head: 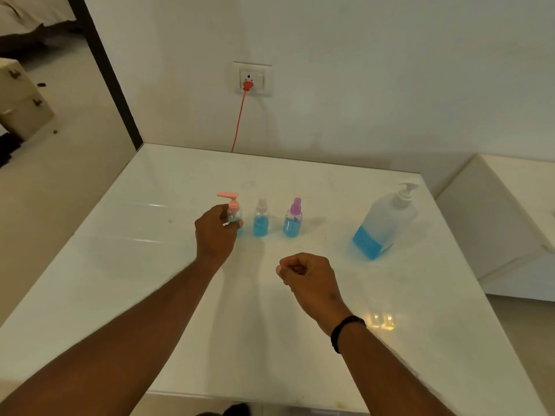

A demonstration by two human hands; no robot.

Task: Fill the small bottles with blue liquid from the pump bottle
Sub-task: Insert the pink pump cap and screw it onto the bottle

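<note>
Standing in a row near mid-table in the head view were three small bottles: the pink-pump bottle (234,216), the white-cap bottle (260,219) and the purple-cap bottle (292,219), each showing blue liquid in its lower half. The left hand (215,232) was against the pink-pump bottle with fingers curled around its body; contact looked like a grip, though the hand hid most of the bottle. The right hand (303,276) hung above the table (126,265) in a loose fist, holding nothing that could be seen. The large pump bottle (387,222) stood well to the right of the row, only its bottom part blue, apart from both hands.

Handling guess: small bottles were light, clear plastic, smooth and easy to tip, best taken around the body below the cap, not by the pump spout. Big bottle probably light now, stiff-walled; steady its body and press the pump head from above. Drips would make everything slippery.

Around: a wall socket (253,79) with a red plug and red cable (238,121) running down behind the table, a white cabinet (495,223) on the right. Nothing lay between the row and the large bottle; the neighbouring small bottles stood close and could get knocked.
</note>
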